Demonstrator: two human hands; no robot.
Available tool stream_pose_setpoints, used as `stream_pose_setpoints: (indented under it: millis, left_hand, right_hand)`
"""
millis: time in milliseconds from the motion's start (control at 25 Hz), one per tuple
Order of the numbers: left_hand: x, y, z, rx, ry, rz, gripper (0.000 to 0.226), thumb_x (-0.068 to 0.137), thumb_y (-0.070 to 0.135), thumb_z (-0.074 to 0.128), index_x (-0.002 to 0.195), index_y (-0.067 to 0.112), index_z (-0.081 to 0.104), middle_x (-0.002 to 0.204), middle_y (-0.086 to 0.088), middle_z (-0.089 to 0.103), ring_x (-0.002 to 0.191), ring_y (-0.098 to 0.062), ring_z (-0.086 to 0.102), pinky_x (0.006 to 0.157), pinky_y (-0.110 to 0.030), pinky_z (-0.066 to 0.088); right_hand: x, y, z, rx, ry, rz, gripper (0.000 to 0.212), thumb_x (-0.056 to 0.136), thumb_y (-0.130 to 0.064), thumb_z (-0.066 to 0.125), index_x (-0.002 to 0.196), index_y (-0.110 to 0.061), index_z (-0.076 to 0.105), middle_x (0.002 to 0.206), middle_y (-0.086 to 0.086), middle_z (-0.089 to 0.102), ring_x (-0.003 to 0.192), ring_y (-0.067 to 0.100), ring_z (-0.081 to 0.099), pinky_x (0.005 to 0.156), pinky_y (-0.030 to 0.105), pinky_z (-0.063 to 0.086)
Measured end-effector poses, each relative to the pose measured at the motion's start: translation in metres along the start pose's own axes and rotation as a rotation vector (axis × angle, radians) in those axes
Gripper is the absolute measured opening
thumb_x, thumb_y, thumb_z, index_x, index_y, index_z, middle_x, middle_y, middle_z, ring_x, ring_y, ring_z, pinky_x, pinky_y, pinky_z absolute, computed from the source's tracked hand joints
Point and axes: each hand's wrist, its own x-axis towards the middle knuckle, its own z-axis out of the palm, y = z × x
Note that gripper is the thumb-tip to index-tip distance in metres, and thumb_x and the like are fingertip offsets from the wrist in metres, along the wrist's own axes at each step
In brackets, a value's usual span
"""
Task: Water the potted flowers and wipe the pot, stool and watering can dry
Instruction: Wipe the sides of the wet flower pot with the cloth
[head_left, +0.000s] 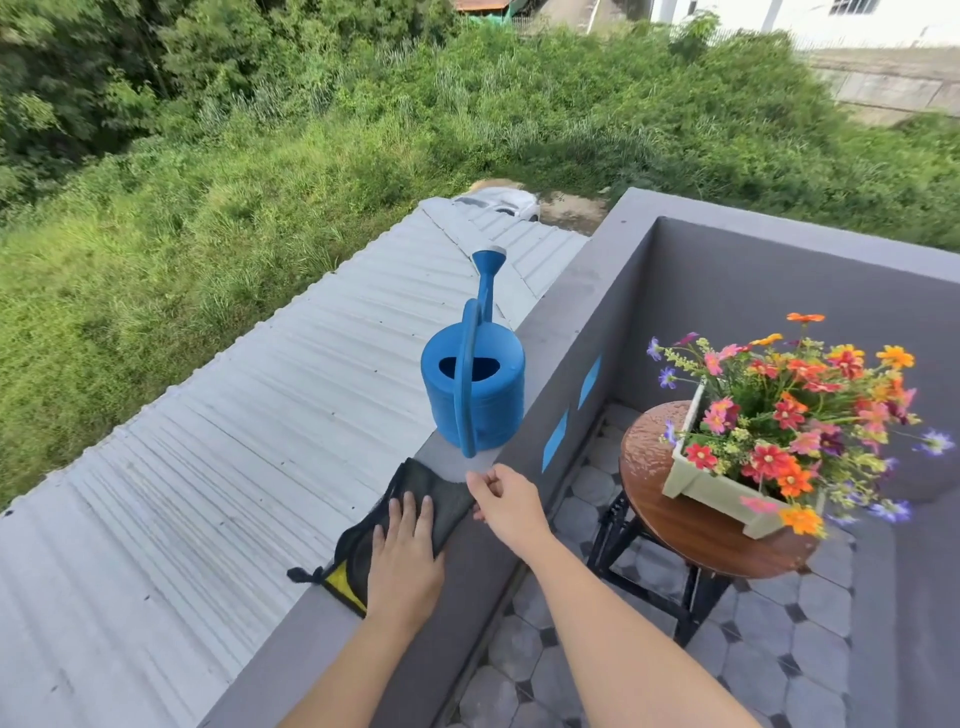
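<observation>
A blue watering can (475, 387) stands upright on top of the grey parapet wall (457, 582), spout pointing away. Just nearer on the wall lies a dark cloth (441, 493) with a yellow corner. My left hand (402, 561) rests flat on the cloth, fingers spread. My right hand (506, 501) hovers at the cloth's right edge, just below the can's handle, fingers loosely curled and holding nothing. To the right, a pale rectangular pot (706, 486) full of colourful flowers (795, 410) sits on a round wooden stool (670, 519); the stool top looks wet.
The balcony floor (545, 649) has grey octagonal tiles. Grey walls close the balcony at the back and right. Beyond the parapet is a drop to a corrugated metal roof (234, 441), then tall grass. The stool has black legs (696, 597).
</observation>
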Motion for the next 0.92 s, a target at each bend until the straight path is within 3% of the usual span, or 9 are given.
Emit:
stream_pose_setpoints:
  millis: [120,160,240,400,480,640,760,840,920]
  left_hand:
    - [-0.010,0.037,-0.013,-0.211,0.126,-0.008,0.038,0.093,0.019,0.045,0.130,0.013,0.048,0.128,-0.012,0.059,0.115,-0.033,0.057,0.088,-0.039,0.045]
    - [-0.011,0.053,-0.017,-0.265,0.161,0.008,0.030,0.093,0.019,0.046,0.122,0.014,0.053,0.112,-0.010,0.067,0.098,-0.034,0.063,0.076,-0.038,0.046]
    - [-0.006,0.082,-0.019,-0.429,0.148,-0.004,0.022,0.094,0.022,0.043,0.111,0.016,0.057,0.096,-0.008,0.069,0.085,-0.030,0.063,0.071,-0.037,0.047]
    - [0.017,0.131,-0.004,-0.720,-0.055,-0.179,0.024,0.094,0.027,0.040,0.096,0.014,0.060,0.100,-0.011,0.066,0.093,-0.029,0.058,0.085,-0.040,0.048]
    - [0.031,0.150,0.015,-0.747,-0.177,-0.229,0.023,0.092,0.028,0.043,0.096,0.013,0.060,0.101,-0.011,0.066,0.093,-0.029,0.058,0.085,-0.038,0.049]
    - [0.074,0.192,0.048,-0.794,-0.288,-0.262,0.029,0.086,0.032,0.054,0.106,0.011,0.060,0.104,-0.011,0.065,0.101,-0.031,0.059,0.090,-0.042,0.049]
    - [0.104,0.220,0.061,-0.784,-0.260,-0.148,0.038,0.086,0.033,0.057,0.120,0.017,0.051,0.107,-0.006,0.059,0.101,-0.026,0.054,0.086,-0.036,0.046]
    - [0.121,0.235,0.073,-0.730,-0.285,0.024,0.046,0.086,0.035,0.061,0.128,0.025,0.045,0.108,-0.001,0.054,0.099,-0.022,0.050,0.083,-0.034,0.043]
    - [0.135,0.244,0.087,-0.595,-0.330,0.142,0.038,0.084,0.039,0.064,0.115,0.020,0.050,0.106,-0.004,0.056,0.096,-0.024,0.051,0.079,-0.034,0.042]
  right_hand:
    - [-0.007,0.008,-0.024,0.014,0.085,0.004,0.040,0.091,-0.050,0.050,0.077,-0.012,0.055,0.071,-0.001,0.061,0.077,0.022,0.068,0.071,0.028,0.049]
    - [-0.010,0.011,-0.036,0.036,0.120,0.014,0.043,0.091,-0.052,0.048,0.079,-0.011,0.057,0.073,0.000,0.062,0.078,0.023,0.067,0.073,0.030,0.050]
    - [-0.013,0.017,-0.058,0.113,0.189,0.043,0.041,0.092,-0.051,0.046,0.082,-0.013,0.058,0.074,0.000,0.064,0.072,0.019,0.065,0.077,0.034,0.052]
    - [-0.025,0.048,-0.095,0.130,0.307,0.105,0.022,0.095,-0.034,0.049,0.076,-0.024,0.055,0.070,-0.006,0.063,0.072,0.017,0.063,0.083,0.040,0.053]
    - [-0.033,0.073,-0.113,0.120,0.386,0.189,0.023,0.097,-0.033,0.046,0.075,-0.026,0.053,0.074,-0.005,0.063,0.077,0.022,0.063,0.076,0.038,0.051]
    - [-0.041,0.128,-0.159,0.060,0.607,0.377,0.025,0.100,-0.034,0.037,0.098,-0.016,0.053,0.089,0.002,0.059,0.079,0.021,0.054,0.064,0.030,0.037]
    - [-0.032,0.157,-0.189,0.087,0.813,0.356,0.030,0.098,-0.029,0.044,0.120,-0.009,0.047,0.104,0.005,0.058,0.097,0.024,0.059,0.074,0.029,0.041]
    - [-0.016,0.176,-0.206,0.070,0.814,0.305,0.049,0.095,-0.028,0.052,0.135,-0.006,0.036,0.128,0.010,0.053,0.116,0.025,0.055,0.089,0.035,0.047]
    - [-0.001,0.191,-0.217,0.016,0.767,0.308,0.066,0.090,-0.028,0.061,0.142,-0.006,0.026,0.144,0.011,0.040,0.131,0.026,0.043,0.105,0.044,0.042]
